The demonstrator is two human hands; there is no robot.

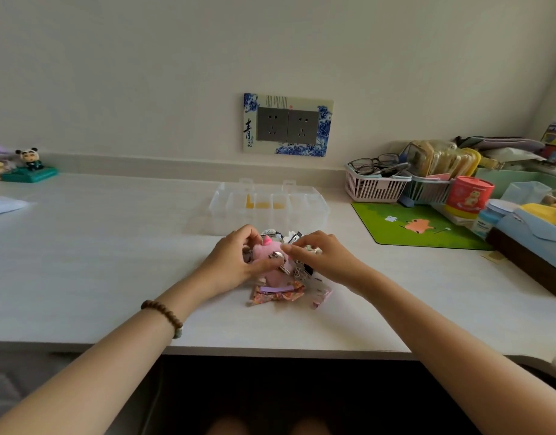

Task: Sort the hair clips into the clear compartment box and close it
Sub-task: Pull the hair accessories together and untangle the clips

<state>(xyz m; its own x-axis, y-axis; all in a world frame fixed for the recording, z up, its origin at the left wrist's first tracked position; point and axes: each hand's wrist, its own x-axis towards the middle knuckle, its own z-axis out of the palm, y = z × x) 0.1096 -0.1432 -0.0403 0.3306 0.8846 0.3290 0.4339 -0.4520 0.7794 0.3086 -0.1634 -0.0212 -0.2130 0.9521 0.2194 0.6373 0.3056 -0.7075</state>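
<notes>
The clear compartment box (268, 205) sits open on the table (113, 246), just behind the clip pile (279, 274). Both hands pinch 1 fluffy pink clip (272, 251): left hand (235, 259) cradles it, right hand (320, 255) grips its metal. Separate it slowly, neighbours look tangled. Green mat (417, 226) and baskets (377, 183) sit right of the box, well clear.

On the worktop (113, 246), near the front edge: pile of hair clips (279, 277), with the compartment box (268, 208) just behind it. To the right of the box: mat (421, 227), with two baskets (375, 183) behind it. Far left, by the wall: small figurine (30, 166).
</notes>
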